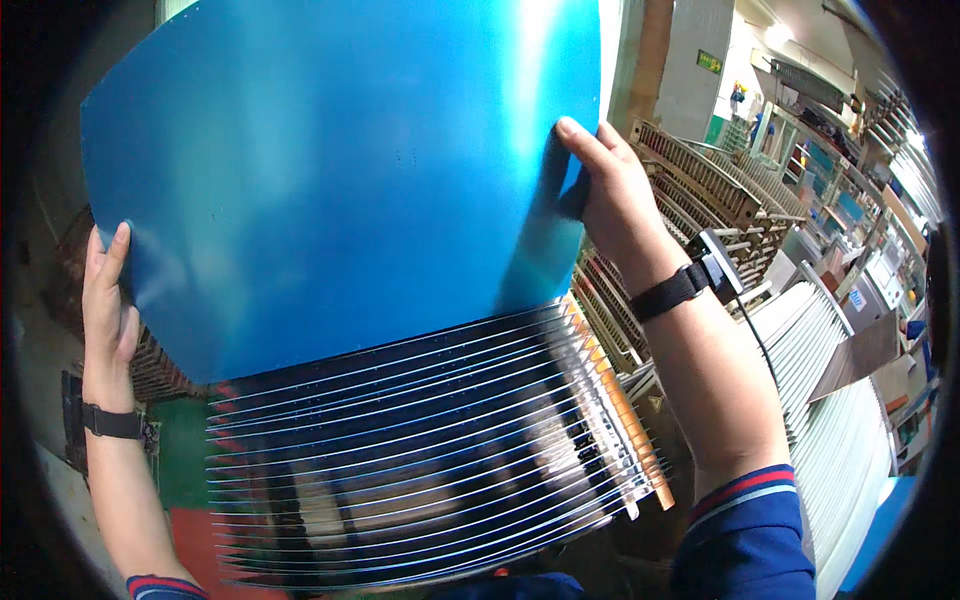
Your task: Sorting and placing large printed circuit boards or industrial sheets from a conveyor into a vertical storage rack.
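A large glossy blue sheet [350, 190] fills the upper middle, tilted up, with small dark specks on its face. My left hand [108, 290] is closed on its left edge, the thumb lying along the rim. Higher up, my right hand [610, 185] grips the right edge, thumb over the front face and fingers hidden behind. Below the sheet is a rack of thin parallel bars or edges [400, 440], with an orange-brown toothed strip [620, 410] along its right side. The sheet's lower edge overlaps the rack's far end; whether they touch, I cannot tell.
Slatted metal racks [710, 180] are stacked beyond my right hand. A white ribbed rack [850, 420] stands at the right, with a brown panel [858, 355] leaning on it. Green flooring [182, 455] and red flooring [195, 530] show at lower left. A pillar [690, 80] rises behind.
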The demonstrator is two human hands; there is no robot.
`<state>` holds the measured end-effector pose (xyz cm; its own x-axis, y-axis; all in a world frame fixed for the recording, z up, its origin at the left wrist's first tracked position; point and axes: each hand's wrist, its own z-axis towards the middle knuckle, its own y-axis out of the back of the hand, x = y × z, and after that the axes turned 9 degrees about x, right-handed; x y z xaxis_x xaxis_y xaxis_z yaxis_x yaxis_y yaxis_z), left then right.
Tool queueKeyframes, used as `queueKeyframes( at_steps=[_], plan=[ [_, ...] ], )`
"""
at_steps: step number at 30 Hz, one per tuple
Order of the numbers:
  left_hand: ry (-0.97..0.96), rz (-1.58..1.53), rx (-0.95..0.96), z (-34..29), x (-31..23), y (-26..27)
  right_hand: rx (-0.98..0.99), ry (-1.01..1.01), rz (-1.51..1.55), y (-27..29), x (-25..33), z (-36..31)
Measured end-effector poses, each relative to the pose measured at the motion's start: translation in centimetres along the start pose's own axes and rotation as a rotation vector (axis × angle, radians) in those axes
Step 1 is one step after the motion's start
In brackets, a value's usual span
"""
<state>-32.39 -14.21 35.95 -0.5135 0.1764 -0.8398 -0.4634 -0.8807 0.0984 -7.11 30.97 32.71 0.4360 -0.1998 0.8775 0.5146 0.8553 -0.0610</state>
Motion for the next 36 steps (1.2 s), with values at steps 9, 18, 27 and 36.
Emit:
queueKeyframes(
  at_steps=[9, 18, 27, 36],
  plan=[
    [-0.085, -0.095, 0.024, 0.0, 0.0, -2.4, -0.013, 0.035, -0.118, 0.9, 3.8, 2.2],
    [-0.014, -0.245, -0.015, 1.4, 0.5, -0.7, 0.066, 0.057, -0.235, -1.4, 8.4, 4.6],
    [0.062, -0.194, -0.018, 0.4, 4.0, 1.2, 0.038, -0.049, -0.228, -3.0, 6.4, 4.2],
    [0.104, -0.174, -0.11, 0.8, 3.4, 0.7, 0.101, -0.013, -0.221, -2.7, 6.4, 4.4]
  ],
)
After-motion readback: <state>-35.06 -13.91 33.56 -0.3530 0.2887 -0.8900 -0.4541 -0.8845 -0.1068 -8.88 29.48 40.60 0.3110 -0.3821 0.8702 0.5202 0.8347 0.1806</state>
